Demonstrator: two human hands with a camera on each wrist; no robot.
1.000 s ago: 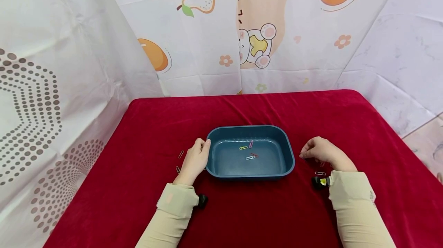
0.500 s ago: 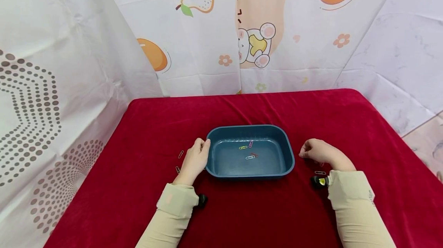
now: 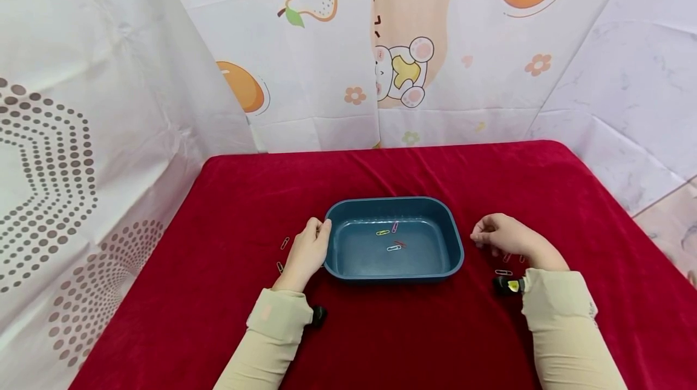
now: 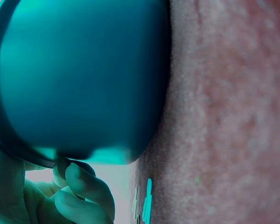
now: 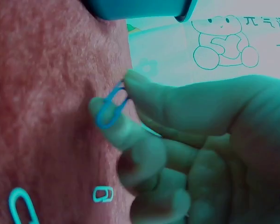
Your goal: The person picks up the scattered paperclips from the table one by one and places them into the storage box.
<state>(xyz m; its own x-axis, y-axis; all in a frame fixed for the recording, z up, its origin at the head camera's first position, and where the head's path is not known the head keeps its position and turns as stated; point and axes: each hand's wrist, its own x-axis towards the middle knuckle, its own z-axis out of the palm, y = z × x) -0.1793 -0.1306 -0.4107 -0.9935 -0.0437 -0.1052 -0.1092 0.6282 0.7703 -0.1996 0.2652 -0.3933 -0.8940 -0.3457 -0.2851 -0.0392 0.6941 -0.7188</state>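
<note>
My left hand [image 3: 307, 251] grips the left rim of a dark blue rectangular tray [image 3: 359, 262], thumb on top and fingers curled beneath the rim in the left wrist view. Inside the tray lie a yellow paper clip [image 3: 383, 233], a pink paper clip [image 3: 395, 227], a white paper clip [image 3: 394, 248] and a red one [image 3: 400, 243]. To the right of the tray, my right hand [image 3: 503, 236] pinches a paper clip [image 5: 109, 99] between thumb and index finger, just above the cloth. It looks blue in the tinted right wrist view.
A white paper clip [image 3: 503, 272] and a reddish paper clip [image 3: 507, 258] lie near my right wrist. Two more clips, one a pale paper clip [image 3: 285, 243], lie left of my left hand. Red cloth [image 3: 425, 329] covers the table; a printed curtain [image 3: 327, 63] hangs behind.
My right hand has shifted only slightly, its wrist moving a little rightward and its fingertips rising a touch from the cloth. The left hand and tray stay where they were.
</note>
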